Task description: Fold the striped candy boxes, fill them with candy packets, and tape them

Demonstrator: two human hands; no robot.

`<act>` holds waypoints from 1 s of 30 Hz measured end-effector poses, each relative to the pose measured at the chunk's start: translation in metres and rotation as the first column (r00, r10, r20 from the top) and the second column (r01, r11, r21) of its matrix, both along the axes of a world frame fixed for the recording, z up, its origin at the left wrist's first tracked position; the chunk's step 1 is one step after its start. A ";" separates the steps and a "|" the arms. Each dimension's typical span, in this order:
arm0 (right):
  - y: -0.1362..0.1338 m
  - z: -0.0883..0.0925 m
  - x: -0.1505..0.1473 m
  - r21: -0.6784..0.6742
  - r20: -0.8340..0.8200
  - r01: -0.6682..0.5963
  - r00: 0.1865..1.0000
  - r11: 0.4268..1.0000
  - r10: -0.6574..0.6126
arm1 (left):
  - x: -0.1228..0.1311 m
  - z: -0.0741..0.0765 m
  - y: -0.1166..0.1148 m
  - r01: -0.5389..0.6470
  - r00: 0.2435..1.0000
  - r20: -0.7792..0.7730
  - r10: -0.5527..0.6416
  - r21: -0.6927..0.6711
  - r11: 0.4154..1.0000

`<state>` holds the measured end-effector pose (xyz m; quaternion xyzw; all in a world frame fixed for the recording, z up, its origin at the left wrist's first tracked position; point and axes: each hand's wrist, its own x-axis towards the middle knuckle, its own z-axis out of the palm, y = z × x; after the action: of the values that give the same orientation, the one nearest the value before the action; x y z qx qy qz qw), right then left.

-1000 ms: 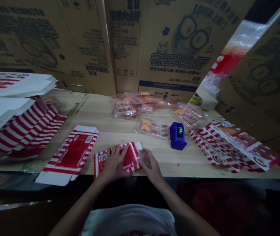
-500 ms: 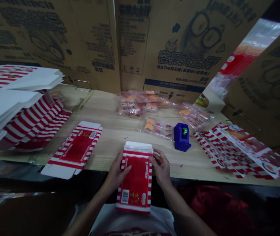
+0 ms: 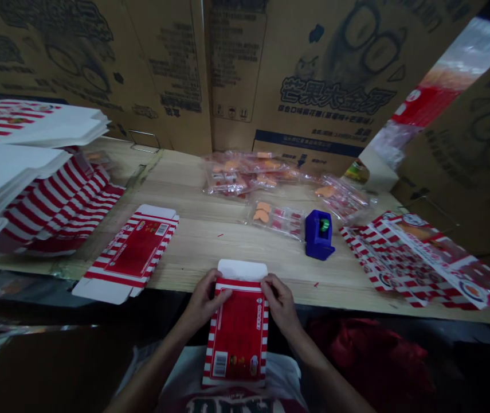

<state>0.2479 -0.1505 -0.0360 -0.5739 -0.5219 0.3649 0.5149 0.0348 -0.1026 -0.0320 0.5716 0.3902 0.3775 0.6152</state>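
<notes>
A red carton with striped white edges point(image 3: 238, 335) rests close against my body, at the table's front edge. Its white end flap point(image 3: 242, 268) stands out past the top edge. My left hand point(image 3: 205, 295) grips the carton's upper left side, thumb lying on the printed face. Opposite it, my right hand point(image 3: 281, 301) pinches the upper right corner, with the fingertips partly hidden behind the edge. A similar flattened carton point(image 3: 137, 246) lies on the table to the left of my hands.
Stacked striped cartons point(image 3: 16, 163) fill the left side. A blue tape dispenser point(image 3: 318, 236) stands beside a clear sweet packet point(image 3: 277, 222); more packets point(image 3: 236, 172) are heaped behind. Striped printed packaging point(image 3: 416, 258) lies at right. Large cardboard boxes point(image 3: 236, 63) wall the back of the table point(image 3: 197, 223).
The carton and both hands have come slightly nearer to my body. At its top the white flap now sticks up as one flat piece, and my right hand sits at the corner.
</notes>
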 end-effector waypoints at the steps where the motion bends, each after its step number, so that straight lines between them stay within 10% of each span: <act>1: 0.000 0.002 -0.001 0.017 0.005 -0.014 1.000 1.000 0.014 | 0.001 0.002 0.002 -0.049 0.999 -0.004 0.049 0.046 0.998; 10: 0.005 0.007 -0.012 -0.063 -0.233 0.082 0.968 0.995 -0.095 | 0.003 0.006 0.009 -0.260 0.951 0.135 0.280 -0.150 0.954; 18: 0.010 0.019 -0.004 -0.114 -0.151 -0.129 0.982 0.985 0.111 | -0.023 0.012 0.018 0.063 0.989 -0.142 -0.036 0.190 0.980; 25: 0.021 0.029 0.003 -0.214 0.004 -0.231 0.971 0.949 0.237 | -0.025 0.027 0.028 0.128 0.952 -0.302 -0.060 0.210 0.969; 30: 0.037 0.048 0.007 -0.215 0.056 -0.283 0.952 0.935 0.301 | -0.023 0.041 0.044 0.145 0.962 -0.232 -0.143 -0.010 0.989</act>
<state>0.2552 -0.1132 0.0122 -0.5555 -0.5832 0.4633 0.3697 0.0119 -0.0584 0.0088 0.6407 0.4156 0.2638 0.5893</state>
